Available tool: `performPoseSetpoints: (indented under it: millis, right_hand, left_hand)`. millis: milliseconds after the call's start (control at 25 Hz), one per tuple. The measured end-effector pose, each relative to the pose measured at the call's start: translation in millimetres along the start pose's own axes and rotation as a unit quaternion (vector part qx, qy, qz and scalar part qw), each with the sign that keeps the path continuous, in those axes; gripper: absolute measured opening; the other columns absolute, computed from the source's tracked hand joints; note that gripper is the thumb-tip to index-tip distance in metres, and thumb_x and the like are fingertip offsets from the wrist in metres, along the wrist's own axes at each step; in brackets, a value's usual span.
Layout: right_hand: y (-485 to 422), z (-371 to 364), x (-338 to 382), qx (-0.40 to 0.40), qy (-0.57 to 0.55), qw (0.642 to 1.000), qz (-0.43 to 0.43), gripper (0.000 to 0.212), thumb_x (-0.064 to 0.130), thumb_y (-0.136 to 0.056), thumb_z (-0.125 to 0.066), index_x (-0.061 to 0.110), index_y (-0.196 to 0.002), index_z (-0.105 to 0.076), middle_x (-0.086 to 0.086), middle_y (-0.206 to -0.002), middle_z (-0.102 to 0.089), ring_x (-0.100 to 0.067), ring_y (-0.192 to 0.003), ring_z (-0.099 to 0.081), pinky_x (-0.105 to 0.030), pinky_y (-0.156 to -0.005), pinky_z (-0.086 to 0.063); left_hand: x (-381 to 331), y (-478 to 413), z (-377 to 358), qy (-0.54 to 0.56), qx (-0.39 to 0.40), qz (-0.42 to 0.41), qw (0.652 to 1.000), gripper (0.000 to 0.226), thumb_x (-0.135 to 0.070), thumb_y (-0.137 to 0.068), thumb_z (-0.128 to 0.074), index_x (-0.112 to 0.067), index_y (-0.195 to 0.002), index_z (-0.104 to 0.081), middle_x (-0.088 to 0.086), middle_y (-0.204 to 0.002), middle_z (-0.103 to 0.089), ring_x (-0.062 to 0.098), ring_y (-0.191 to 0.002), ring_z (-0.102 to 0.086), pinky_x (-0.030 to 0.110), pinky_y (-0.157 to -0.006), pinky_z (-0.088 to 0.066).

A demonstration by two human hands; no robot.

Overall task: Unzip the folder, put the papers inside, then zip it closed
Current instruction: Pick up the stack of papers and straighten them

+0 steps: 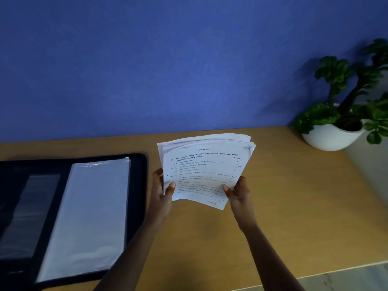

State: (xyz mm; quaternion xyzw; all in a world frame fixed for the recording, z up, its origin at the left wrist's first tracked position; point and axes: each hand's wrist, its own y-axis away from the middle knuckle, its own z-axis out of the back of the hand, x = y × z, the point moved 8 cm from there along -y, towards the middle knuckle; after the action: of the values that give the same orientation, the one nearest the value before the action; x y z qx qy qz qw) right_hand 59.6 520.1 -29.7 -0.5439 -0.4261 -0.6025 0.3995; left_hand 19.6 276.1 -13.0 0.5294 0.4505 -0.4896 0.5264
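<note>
At mid-frame we hold a stack of printed papers [204, 168] above the wooden desk [294, 196], our left hand [162, 191] pinching its lower left edge and our right hand [239, 193] its lower right corner. At lower left the dark folder [138, 185] lies open, clear sleeves showing. A potted plant [344, 106] stands at right against the blue wall [147, 59].

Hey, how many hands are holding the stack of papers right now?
2. The left hand pinches the papers at their lower left edge; the right hand pinches their lower right edge. Neither is hidden.
</note>
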Motion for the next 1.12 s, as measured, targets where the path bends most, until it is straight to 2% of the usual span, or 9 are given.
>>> performPoseSetpoints:
  millis: [120,200,280,400,520,720,880,1000,1120]
  right_hand:
    - [5,-7,-1,0.004,-0.034,0.999,-0.001,0.032,-0.002,-0.095,-0.055,0.012,-0.123,-0.05,-0.003,-0.116,-0.067,-0.017,-0.108,-0.064,-0.033,-0.085,-0.056]
    - [8,-12,-1,0.009,-0.041,0.999,0.0,0.029,0.0,-0.097,-0.051,0.012,-0.123,-0.054,-0.002,-0.116,-0.068,-0.018,-0.108,-0.064,-0.032,-0.084,-0.055]
    - [11,-14,0,0.006,-0.049,0.999,0.001,0.029,0.001,-0.098,-0.049,0.011,-0.126,-0.053,-0.003,-0.117,-0.068,-0.019,-0.11,-0.063,-0.033,-0.085,-0.055]
    - [10,-18,9,0.0,-0.056,0.998,0.017,0.033,0.001,-0.099,-0.047,0.011,-0.13,-0.05,-0.004,-0.119,-0.067,-0.017,-0.111,-0.063,-0.031,-0.088,-0.055]
    - [8,-21,17,0.007,-0.051,0.998,0.039,0.035,0.0,-0.098,-0.048,0.023,-0.125,-0.051,-0.003,-0.118,-0.064,-0.018,-0.111,-0.061,-0.032,-0.087,-0.055]
    - [5,-22,9,0.023,-0.062,0.997,0.029,0.037,0.007,-0.098,-0.053,0.012,-0.133,-0.045,-0.01,-0.125,-0.062,-0.027,-0.117,-0.059,-0.044,-0.092,-0.055]
    - [7,-22,10,0.023,-0.059,0.998,0.024,0.037,0.003,-0.099,-0.05,0.006,-0.135,-0.044,-0.007,-0.124,-0.064,-0.022,-0.116,-0.06,-0.03,-0.087,-0.056]
    - [6,-21,9,0.022,-0.059,0.998,0.024,0.035,0.002,-0.098,-0.05,0.007,-0.132,-0.046,-0.006,-0.121,-0.065,-0.019,-0.112,-0.062,-0.031,-0.084,-0.057]
    - [3,-18,8,0.023,-0.045,0.998,0.023,0.027,0.001,-0.096,-0.054,0.012,-0.121,-0.054,-0.006,-0.113,-0.067,-0.024,-0.106,-0.064,-0.04,-0.084,-0.057]
  left_hand:
    - [0,-2,0,-0.015,0.016,-0.007,1.0,0.038,-0.017,-0.1,-0.045,-0.05,-0.116,-0.04,-0.01,-0.121,-0.06,0.01,-0.111,-0.061,0.026,-0.083,-0.056]
    - [4,-1,1,-0.017,0.01,-0.01,1.0,0.037,-0.021,-0.101,-0.042,-0.055,-0.115,-0.039,-0.009,-0.122,-0.059,0.011,-0.114,-0.059,0.032,-0.09,-0.053]
    - [3,0,0,-0.014,0.003,-0.018,1.0,0.031,-0.032,-0.098,-0.041,-0.057,-0.115,-0.038,-0.012,-0.122,-0.057,0.009,-0.114,-0.058,0.03,-0.088,-0.053]
    - [-3,0,3,-0.005,-0.024,-0.041,0.999,0.027,-0.028,-0.099,-0.038,-0.041,-0.123,-0.037,-0.012,-0.122,-0.056,0.007,-0.113,-0.058,0.024,-0.083,-0.055]
    - [-7,1,5,-0.013,-0.032,-0.059,0.998,0.035,-0.015,-0.103,-0.033,-0.031,-0.134,-0.03,-0.01,-0.127,-0.054,0.003,-0.114,-0.056,0.022,-0.088,-0.053]
    - [4,1,9,-0.025,-0.021,-0.045,0.998,0.025,-0.035,-0.096,-0.035,-0.027,-0.118,-0.042,-0.004,-0.117,-0.06,0.011,-0.108,-0.061,0.039,-0.087,-0.057]
    - [-3,5,5,-0.05,-0.008,-0.049,0.998,0.027,-0.035,-0.095,-0.032,-0.054,-0.114,-0.038,-0.017,-0.114,-0.057,-0.007,-0.104,-0.058,0.017,-0.077,-0.054]
    - [-6,2,7,-0.067,-0.001,-0.05,0.996,0.04,-0.034,-0.095,-0.031,-0.071,-0.109,-0.036,-0.022,-0.114,-0.056,-0.009,-0.104,-0.058,0.015,-0.077,-0.054]
    - [-3,-4,11,-0.083,-0.015,-0.069,0.994,0.03,-0.031,-0.096,-0.032,-0.052,-0.116,-0.039,-0.018,-0.114,-0.058,-0.002,-0.102,-0.061,0.021,-0.079,-0.056]
